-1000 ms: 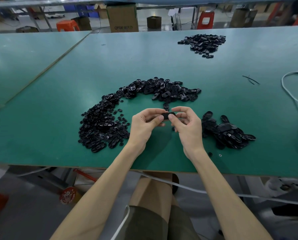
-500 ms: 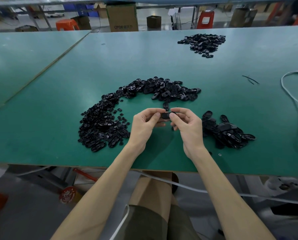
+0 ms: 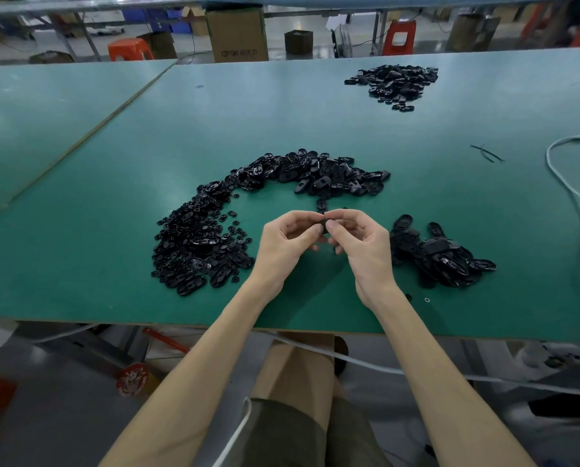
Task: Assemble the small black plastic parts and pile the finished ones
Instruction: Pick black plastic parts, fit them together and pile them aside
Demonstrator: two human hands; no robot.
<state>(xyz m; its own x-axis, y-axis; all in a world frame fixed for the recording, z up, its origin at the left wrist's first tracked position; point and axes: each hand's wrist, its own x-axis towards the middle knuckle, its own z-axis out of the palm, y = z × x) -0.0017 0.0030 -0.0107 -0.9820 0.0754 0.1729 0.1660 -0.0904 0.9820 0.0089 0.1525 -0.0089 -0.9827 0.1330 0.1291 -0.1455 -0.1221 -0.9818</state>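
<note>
Small black part [image 3: 324, 227]: held over the green table [image 3: 113, 183], pinched between both hands and mostly hidden by the fingertips. Left hand [image 3: 281, 244]: thumb and forefinger curled onto the part's left end. Right hand [image 3: 366, 251]: thumb and forefinger curled onto its right end. Left of the grip: heap of small loose pieces [image 3: 201, 244]. Beyond the grip: band of oval shells [image 3: 315, 175]. Just right of the grip: pile of ovals [image 3: 443, 257]. Far beyond, rightward: another heap [image 3: 394, 82].

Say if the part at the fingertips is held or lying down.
Held: left hand and right hand pinch the black part above the table.
</note>
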